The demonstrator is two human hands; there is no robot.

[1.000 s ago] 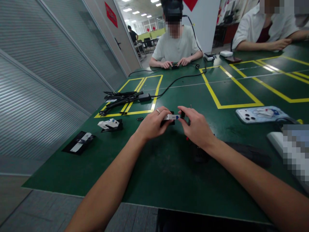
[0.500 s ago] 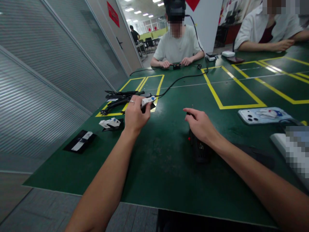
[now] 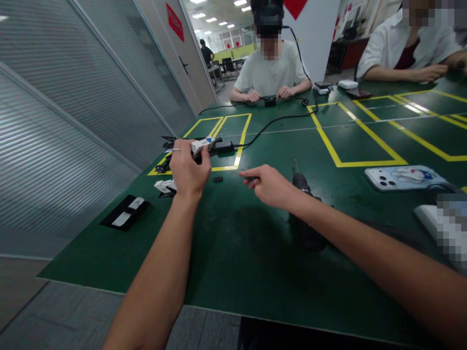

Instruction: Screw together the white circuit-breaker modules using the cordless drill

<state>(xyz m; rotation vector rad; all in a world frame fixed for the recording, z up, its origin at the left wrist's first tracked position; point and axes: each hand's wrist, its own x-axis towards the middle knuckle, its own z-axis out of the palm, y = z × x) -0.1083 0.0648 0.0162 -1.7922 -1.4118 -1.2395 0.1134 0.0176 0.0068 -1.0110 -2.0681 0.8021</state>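
left hand (image 3: 190, 166): fingers closed round a white part (image 3: 202, 145), apparently gripped low, leaving its blue-marked top clear.
right hand (image 3: 272, 187): half curled, small dark piece (image 3: 251, 179) seemingly pinched.
black driver (image 3: 301, 183): beside right wrist, bit facing away, likely for easy pick-up.

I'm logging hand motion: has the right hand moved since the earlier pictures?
Yes: the right hand has moved left relative to the power drill.

Slatted blinds (image 3: 65, 170) flank a grey door (image 3: 189, 85), and the floor (image 3: 83, 313) looks possibly carpeted.
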